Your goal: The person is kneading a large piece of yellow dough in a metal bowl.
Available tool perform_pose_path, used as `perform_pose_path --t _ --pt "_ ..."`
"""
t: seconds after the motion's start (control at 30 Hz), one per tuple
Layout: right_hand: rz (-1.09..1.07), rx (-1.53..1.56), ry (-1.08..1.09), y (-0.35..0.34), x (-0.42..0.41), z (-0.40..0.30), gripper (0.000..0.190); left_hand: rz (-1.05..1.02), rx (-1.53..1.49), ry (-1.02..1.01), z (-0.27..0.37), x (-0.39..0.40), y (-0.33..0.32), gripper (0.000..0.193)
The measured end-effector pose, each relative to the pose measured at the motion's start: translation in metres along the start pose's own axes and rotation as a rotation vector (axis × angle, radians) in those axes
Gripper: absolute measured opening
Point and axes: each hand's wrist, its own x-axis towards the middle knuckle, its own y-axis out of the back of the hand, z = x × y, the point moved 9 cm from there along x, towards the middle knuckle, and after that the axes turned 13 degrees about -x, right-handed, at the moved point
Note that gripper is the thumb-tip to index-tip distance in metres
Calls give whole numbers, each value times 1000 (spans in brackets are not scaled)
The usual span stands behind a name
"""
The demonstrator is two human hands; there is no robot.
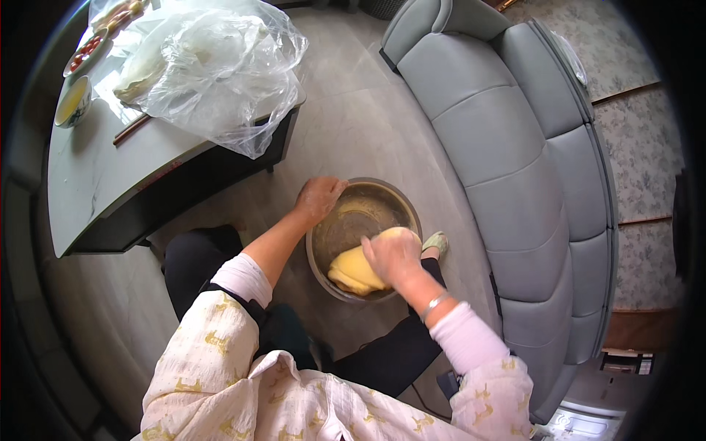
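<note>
A round metal basin (362, 205) stands between my legs, its inner wall smeared with residue. Inside, towards the near right side, lies a smooth mass of yellow dough (353, 268). With its fingers over the far left rim, my left hand (322, 197) grips the basin and has a whitish dusting on its back. My right hand (394, 254) is curled onto the dough, which bulges out on both sides of it. That hand is slightly blurred, and its fingertips are hidden.
To the left is a marble-look table (94, 182) with a plastic bag (220, 71), chopsticks (131, 130), a bowl of yellow liquid (73, 103) and a dish of small red fruit (86, 55). A grey sofa (502, 160) runs along the right. My shoe (437, 242) is beside the basin.
</note>
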Motion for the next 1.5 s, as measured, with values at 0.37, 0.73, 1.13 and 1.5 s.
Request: perform_pose_path --t 0.37,0.73,1.13,1.5 --pt "586 381 239 0 -39 -11 21 -27 -72 73 21 -5 -2 34" --pt "561 411 6 -37 91 -16 11 26 -72 12 26 0 -2 30" --pt "528 449 -81 26 52 24 30 -22 -79 14 -4 3 -5 37" --pt "370 182 209 1 -34 -8 13 -35 -53 20 5 3 -5 32"
